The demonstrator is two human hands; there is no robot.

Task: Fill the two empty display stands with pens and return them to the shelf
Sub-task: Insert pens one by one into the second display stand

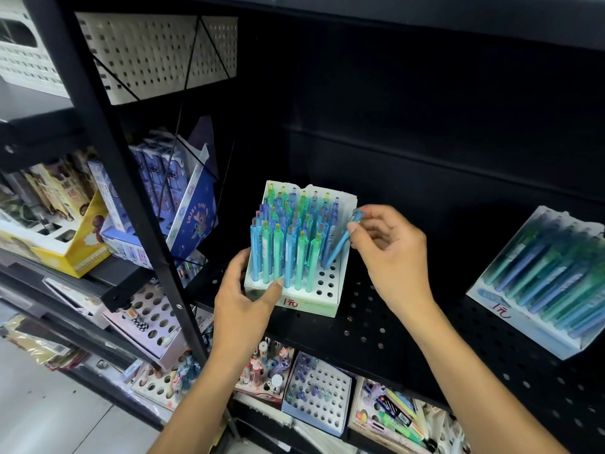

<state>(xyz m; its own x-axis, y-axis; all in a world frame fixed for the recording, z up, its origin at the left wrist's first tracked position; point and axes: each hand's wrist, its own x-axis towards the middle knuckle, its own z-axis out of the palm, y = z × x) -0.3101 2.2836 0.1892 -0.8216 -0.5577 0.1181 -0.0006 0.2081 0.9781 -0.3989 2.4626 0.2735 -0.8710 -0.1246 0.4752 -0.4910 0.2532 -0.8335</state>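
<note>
— Two hands? 
— L hand (244,298) grips stand (322,301) front-left corner, on shelf (370,335). R hand (389,253) pinches blue pen (342,239), tilted, tip at stand's right holes.
— Stand?
— Mostly full; right holes empty.

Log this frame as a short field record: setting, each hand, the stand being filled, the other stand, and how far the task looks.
setting: black perforated shelf in a stationery shop
left hand: grips the front left corner of the display stand
right hand: pinches a blue pen, tilted, tip at the stand's right side
stand fill: mostly full, open holes at the front right
second stand: on the same shelf to the right, looks full of pens
task state: filling not finished
</note>
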